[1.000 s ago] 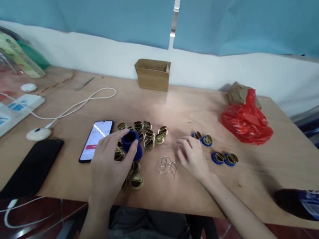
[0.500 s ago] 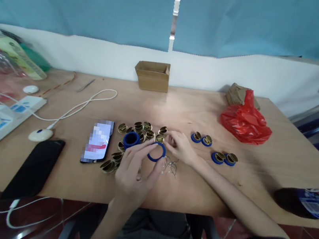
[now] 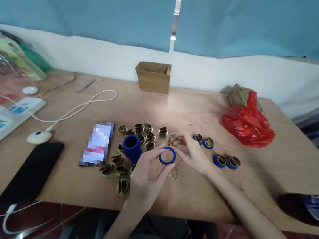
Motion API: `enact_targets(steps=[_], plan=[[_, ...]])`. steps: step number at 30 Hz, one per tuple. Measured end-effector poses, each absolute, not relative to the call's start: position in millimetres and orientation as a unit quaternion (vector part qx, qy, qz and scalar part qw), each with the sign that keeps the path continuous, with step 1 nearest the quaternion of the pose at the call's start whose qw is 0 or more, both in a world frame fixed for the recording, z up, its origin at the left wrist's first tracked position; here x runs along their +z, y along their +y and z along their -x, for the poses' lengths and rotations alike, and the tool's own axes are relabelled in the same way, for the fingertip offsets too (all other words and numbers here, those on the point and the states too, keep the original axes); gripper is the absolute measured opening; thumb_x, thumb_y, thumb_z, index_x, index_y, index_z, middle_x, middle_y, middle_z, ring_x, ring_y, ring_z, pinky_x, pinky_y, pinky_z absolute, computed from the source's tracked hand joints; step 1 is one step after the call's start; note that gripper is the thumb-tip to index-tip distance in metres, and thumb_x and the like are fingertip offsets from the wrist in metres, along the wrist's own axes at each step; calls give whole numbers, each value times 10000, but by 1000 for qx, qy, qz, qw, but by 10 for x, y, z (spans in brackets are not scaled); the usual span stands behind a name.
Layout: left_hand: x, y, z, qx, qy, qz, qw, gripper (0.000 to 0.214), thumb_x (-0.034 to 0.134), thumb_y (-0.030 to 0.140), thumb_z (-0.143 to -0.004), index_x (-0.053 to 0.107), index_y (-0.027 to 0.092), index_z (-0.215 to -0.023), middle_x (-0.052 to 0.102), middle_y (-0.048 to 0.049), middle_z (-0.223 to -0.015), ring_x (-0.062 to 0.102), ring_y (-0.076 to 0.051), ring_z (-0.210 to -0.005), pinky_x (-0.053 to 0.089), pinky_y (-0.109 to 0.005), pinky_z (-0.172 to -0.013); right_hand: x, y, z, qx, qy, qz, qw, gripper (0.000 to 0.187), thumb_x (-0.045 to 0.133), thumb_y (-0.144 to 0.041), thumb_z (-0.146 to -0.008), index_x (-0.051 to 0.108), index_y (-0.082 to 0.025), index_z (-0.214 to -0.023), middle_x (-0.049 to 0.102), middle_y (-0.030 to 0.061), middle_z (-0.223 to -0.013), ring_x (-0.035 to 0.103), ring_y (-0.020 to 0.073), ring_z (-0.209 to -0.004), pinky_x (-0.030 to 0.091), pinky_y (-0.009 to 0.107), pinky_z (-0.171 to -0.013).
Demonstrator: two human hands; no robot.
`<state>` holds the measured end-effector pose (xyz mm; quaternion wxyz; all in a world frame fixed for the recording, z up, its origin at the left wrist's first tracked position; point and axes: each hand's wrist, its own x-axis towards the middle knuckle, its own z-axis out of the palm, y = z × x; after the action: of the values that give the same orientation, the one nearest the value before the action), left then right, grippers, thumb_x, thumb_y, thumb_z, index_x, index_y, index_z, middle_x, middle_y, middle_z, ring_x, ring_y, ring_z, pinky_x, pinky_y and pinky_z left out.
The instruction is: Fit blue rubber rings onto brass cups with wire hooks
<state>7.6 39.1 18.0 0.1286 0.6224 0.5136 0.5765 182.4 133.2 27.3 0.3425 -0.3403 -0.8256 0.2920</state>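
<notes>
My left hand point(image 3: 146, 180) pinches a thin blue ring point(image 3: 166, 163) between thumb and fingers and holds it upright above the table. Just beyond the ring, my right hand point(image 3: 194, 154) has its fingertips closed on a small gold-coloured metal piece point(image 3: 173, 141), partly hidden by the fingers. A stack of blue rings point(image 3: 131, 147) rises left of my left hand. Around it lie several round gold metal pieces point(image 3: 118, 159) with raised flaps. Thin wire loops point(image 3: 173, 172) rest below the hands. To the right, gold pieces sit on blue rings point(image 3: 219, 160) in two pairs.
A phone with a lit screen point(image 3: 97, 144), a black phone point(image 3: 33, 172) and a white power strip point(image 3: 12, 121) with cables lie at left. An open cardboard box point(image 3: 153, 82) stands at the back. At right are a red plastic bag point(image 3: 249, 123) and a dark bottle point(image 3: 308, 207).
My left hand has moved right with the blue ring. My right hand has taken up a gold piece and drawn it slightly right. The ring stack and more gold pieces are now less covered.
</notes>
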Motion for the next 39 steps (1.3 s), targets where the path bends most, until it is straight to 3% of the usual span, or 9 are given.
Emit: enact_targets(steps=[4,9,15,17,20,24,28,35,39], plan=[[90,437,-141,599,505,-600,163,417,757,217,-877,611,248,-1266,715,-82,-1262,699,-249,-1183,584,-475,-1039,256,1161,-1892,333,-793,364,357,458,662,-181,-904,471,-224,-1318,699,112,-1228,718,230,-1053,608,397,-889],[20,469,-173,584,511,-612,153,377,761,234,-881,626,239,-1232,728,-82,-1243,707,-251,-1181,590,-474,-1043,235,1021,-1841,313,-801,333,387,304,699,-187,-893,642,-238,-1187,725,89,-1217,700,256,-1128,577,422,-970],[-35,445,-192,576,504,-620,173,404,735,194,-893,604,219,-1274,708,-106,-1320,698,-258,-1219,606,-456,-1043,226,946,-1802,390,-751,363,391,322,682,-169,-887,677,-244,-1201,768,50,-1063,747,177,-826,628,292,-717],[-30,437,-197,569,511,-614,195,416,728,197,-896,603,221,-1291,708,-102,-1323,703,-254,-1211,605,-445,-1049,220,923,-1790,417,-731,371,393,330,659,-119,-859,682,-238,-1166,766,31,-985,744,166,-789,623,278,-700],[-4,431,-198,556,524,-597,245,452,718,204,-901,591,234,-1335,711,-92,-1320,729,-239,-1161,623,-411,-1024,238,893,-1784,484,-698,364,382,358,636,-97,-855,640,-239,-1183,753,29,-983,756,169,-825,622,269,-694],[22,433,-187,560,531,-581,258,467,736,204,-884,606,252,-1330,725,-70,-1295,743,-228,-1128,630,-402,-1010,281,900,-1827,580,-662,304,364,440,569,-105,-921,506,-255,-1329,702,88,-1216,742,201,-1062,633,346,-857],[-4,431,-176,551,540,-593,230,487,753,208,-877,612,274,-1338,722,-59,-1302,721,-238,-1175,602,-437,-1057,299,957,-1878,567,-682,299,351,385,539,-151,-972,493,-252,-1341,674,103,-1286,691,217,-1178,614,408,-954],[-49,409,-195,552,525,-606,229,538,750,189,-882,586,280,-1386,691,-70,-1366,692,-254,-1230,579,-456,-1090,288,995,-1871,537,-684,340,357,274,512,-180,-1002,589,-230,-1261,734,73,-1164,734,184,-1046,647,329,-828],[-24,383,-213,571,498,-565,327,539,680,208,-933,540,295,-1446,615,-80,-1469,648,-269,-1294,569,-442,-1094,306,1019,-1904,571,-648,342,370,251,544,-210,-992,629,-222,-1228,738,65,-1151,741,175,-979,645,320,-811]])
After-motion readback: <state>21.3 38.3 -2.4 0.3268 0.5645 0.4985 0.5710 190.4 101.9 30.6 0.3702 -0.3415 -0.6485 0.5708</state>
